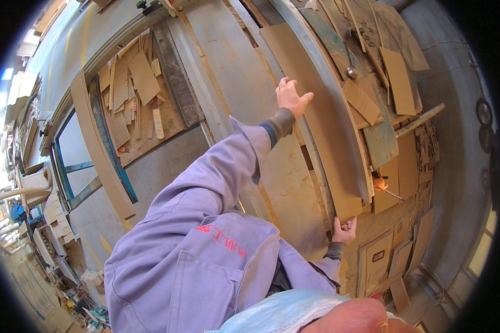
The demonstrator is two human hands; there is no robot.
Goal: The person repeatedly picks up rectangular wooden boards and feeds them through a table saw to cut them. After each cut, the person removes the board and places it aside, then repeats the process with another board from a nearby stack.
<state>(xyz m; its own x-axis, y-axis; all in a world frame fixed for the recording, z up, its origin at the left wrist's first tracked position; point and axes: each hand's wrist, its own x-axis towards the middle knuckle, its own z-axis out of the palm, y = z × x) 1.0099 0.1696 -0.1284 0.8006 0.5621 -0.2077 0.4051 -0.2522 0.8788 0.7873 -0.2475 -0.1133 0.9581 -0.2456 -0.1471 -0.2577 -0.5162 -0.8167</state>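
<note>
A long brown board (pixel 328 150) lies on the metal saw table (pixel 280 177), alongside a long straight metal fence (pixel 355 147). My left hand (pixel 293 99) is near the upper part of the board, fingers apart and resting on or just over its left edge. My right hand (pixel 344 231) is at the board's near end, with its fingers curled against that end and gripping it. Purple work sleeves with dark cuffs cover both my forearms.
Offcuts (pixel 141 80) fill a recess at upper left, beside a loose narrow plank (pixel 97 141). More panels (pixel 397 77) and scraps lie beyond the fence. An orange-handled tool (pixel 380 183) sits near the fence's near end. Stacked panels (pixel 416 241) stand at lower right.
</note>
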